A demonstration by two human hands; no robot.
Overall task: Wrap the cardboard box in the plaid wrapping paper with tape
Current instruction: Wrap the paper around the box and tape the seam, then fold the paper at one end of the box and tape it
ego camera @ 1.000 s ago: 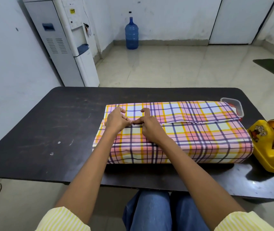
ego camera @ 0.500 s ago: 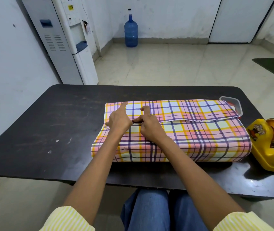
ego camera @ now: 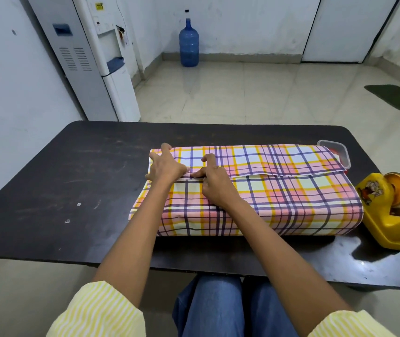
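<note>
L hand is pressing flat on the plaid wrapping paper, fingers straight & spread, gripping nothing; its fingertips are reaching the far-left corner of the parcel. R hand is sitting just beside it, thumb lying leftward along the seam and forefinger arching onto the far flap. Its other fingers are tucked under the palm, so can't tell whether it's pinching anything or only pressing. The two thumbs are meeting or nearly so. Both forearms are coming out of yellow-striped sleeves.

Paper is covering the cardboard box all over, so the box itself is hidden underneath. Parcel is lying lengthwise on the black table, from approx. the middle toward the right side. Far flap is overlapping the near one on top, its edge running L-R; right of the hands that edge is lifting a bit. At the left end the paper is flaring out loose.

Yellow tape dispenser is standing at the right table edge, just beside the parcel's right end. Clear plastic container w/ sth red in it is sitting behind the far-right corner, partly hidden by paper. On the floor beyond, a white water dispenser, blue water jug & green mat are showing. Jeans are showing below the near table edge.
</note>
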